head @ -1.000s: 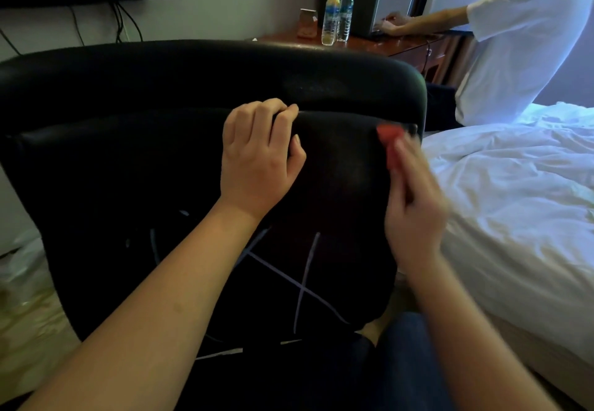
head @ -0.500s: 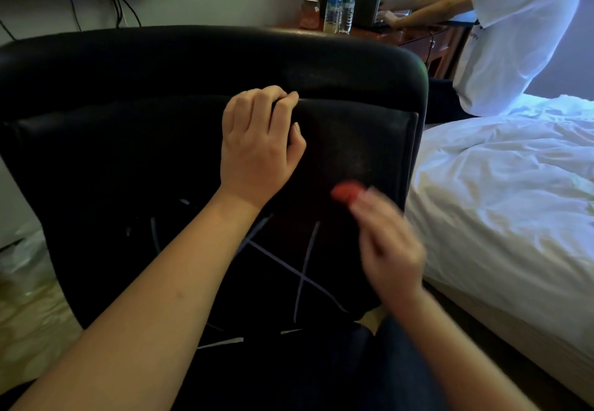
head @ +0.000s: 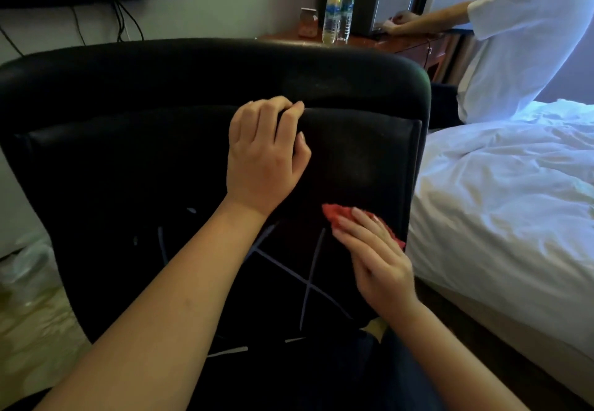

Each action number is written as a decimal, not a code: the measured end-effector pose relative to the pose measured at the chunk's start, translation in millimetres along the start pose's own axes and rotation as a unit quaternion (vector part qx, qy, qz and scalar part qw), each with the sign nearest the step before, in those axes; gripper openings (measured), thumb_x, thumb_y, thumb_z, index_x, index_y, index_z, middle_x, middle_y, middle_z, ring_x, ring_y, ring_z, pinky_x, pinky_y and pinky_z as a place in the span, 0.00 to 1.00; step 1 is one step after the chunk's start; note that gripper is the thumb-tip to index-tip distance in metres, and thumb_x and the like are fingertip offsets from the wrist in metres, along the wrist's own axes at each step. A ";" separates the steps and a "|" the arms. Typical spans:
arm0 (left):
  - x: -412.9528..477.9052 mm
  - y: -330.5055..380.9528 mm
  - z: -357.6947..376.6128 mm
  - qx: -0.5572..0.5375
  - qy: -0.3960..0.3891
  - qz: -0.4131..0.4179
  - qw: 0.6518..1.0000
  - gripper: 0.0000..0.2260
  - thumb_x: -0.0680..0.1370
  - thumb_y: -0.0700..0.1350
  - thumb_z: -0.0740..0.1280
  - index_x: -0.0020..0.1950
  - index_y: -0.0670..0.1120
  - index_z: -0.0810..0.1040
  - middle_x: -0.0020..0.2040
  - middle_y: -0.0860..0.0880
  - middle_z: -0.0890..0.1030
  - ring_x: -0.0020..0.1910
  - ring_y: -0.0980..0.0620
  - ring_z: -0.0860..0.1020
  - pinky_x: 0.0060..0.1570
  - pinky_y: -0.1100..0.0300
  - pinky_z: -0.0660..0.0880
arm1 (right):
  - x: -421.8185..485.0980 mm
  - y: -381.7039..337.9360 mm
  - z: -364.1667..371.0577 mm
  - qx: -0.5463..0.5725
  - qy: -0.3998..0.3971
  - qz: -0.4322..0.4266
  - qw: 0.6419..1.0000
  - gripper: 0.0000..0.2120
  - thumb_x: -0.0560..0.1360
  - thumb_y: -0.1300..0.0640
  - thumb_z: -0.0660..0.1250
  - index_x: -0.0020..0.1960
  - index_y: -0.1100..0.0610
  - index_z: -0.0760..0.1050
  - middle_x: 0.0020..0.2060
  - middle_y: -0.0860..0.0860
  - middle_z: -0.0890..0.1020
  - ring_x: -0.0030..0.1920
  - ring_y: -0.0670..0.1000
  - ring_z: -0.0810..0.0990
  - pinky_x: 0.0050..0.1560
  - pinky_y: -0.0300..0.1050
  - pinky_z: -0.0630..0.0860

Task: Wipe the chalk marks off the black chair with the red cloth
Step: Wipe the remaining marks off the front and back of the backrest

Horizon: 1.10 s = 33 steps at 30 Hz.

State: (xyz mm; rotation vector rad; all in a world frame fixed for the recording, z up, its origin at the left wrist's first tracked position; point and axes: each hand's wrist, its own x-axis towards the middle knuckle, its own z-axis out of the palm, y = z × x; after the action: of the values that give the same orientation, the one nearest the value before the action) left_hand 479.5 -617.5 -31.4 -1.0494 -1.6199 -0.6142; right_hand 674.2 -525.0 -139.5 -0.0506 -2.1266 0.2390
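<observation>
Okay: black chair [head: 128, 153] back fills most of the view, with the bed [head: 514, 201] off to the right of the right-hand fingers. Left hand [head: 263, 156]: fingers curled together, clamped over the chair's upper padded seam. Right hand [head: 376, 256]: fingers straight and together, pressing the red cloth [head: 334, 214] flat on the chair back; cloth pokes out past the fingertips. Chalk marks [head: 308, 285]: crossed lines just below and left of those fingers, unwiped. Far beyond the left fingers, on a desk [head: 385, 41], both capped: left bottle [head: 331, 13] holds yellowish liquid, right bottle [head: 346, 12] looks clear.
</observation>
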 end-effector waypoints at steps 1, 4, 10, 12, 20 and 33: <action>-1.0 -0.1 0.2 -0.003 0.000 0.000 1.000 0.13 0.79 0.44 0.63 0.60 0.41 0.79 0.55 0.42 0.80 0.56 0.46 0.72 0.61 0.50 0.70 | -2.0 1.4 -4.9 0.009 -0.005 0.004 1.000 0.17 0.74 0.75 0.66 0.60 0.63 0.80 0.62 0.57 0.80 0.68 0.57 0.76 0.64 0.64 0.74; -2.1 -0.3 0.9 -0.013 0.000 0.001 1.000 0.13 0.79 0.43 0.64 0.60 0.41 0.79 0.55 0.42 0.80 0.56 0.45 0.72 0.60 0.49 0.71 | 37.3 10.0 -29.1 0.041 0.086 0.046 0.994 0.13 0.78 0.73 0.63 0.60 0.67 0.78 0.61 0.61 0.80 0.65 0.57 0.78 0.65 0.59 0.74; -2.6 0.7 1.8 -0.016 -0.008 0.000 1.000 0.13 0.80 0.44 0.62 0.61 0.41 0.79 0.56 0.42 0.80 0.56 0.45 0.73 0.60 0.49 0.71 | 114.5 34.4 -40.1 -0.007 0.088 0.093 0.992 0.22 0.78 0.67 0.65 0.71 0.67 0.69 0.70 0.60 0.72 0.72 0.57 0.69 0.74 0.51 0.65; -2.1 -0.3 2.4 -0.018 -0.009 0.001 1.000 0.13 0.80 0.44 0.63 0.61 0.41 0.79 0.56 0.42 0.80 0.56 0.44 0.73 0.60 0.49 0.71 | 97.7 35.7 -26.3 -0.006 0.053 0.080 0.995 0.20 0.78 0.68 0.64 0.70 0.66 0.71 0.69 0.60 0.73 0.74 0.59 0.67 0.72 0.62 0.65; -3.2 -0.5 1.7 -0.015 0.003 0.006 1.000 0.13 0.80 0.44 0.62 0.61 0.41 0.79 0.55 0.42 0.80 0.56 0.45 0.73 0.60 0.49 0.71 | -51.5 0.7 -8.9 -0.042 -0.075 -0.001 0.996 0.28 0.71 0.74 0.66 0.70 0.60 0.72 0.70 0.54 0.74 0.74 0.56 0.68 0.71 0.60 0.67; -2.9 1.1 0.9 -0.020 -0.001 0.004 1.000 0.13 0.80 0.44 0.62 0.61 0.41 0.78 0.56 0.41 0.80 0.57 0.45 0.72 0.60 0.49 0.71 | 48.0 27.4 -22.0 -0.056 0.097 0.092 0.989 0.21 0.76 0.75 0.61 0.64 0.61 0.79 0.68 0.59 0.75 0.72 0.61 0.69 0.69 0.66 0.65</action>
State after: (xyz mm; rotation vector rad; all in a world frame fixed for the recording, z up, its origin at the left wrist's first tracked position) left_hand 480.2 -617.2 -34.5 -1.0846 -1.6097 -0.6425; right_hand 665.2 -488.6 -93.3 -0.3247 -1.9405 0.2136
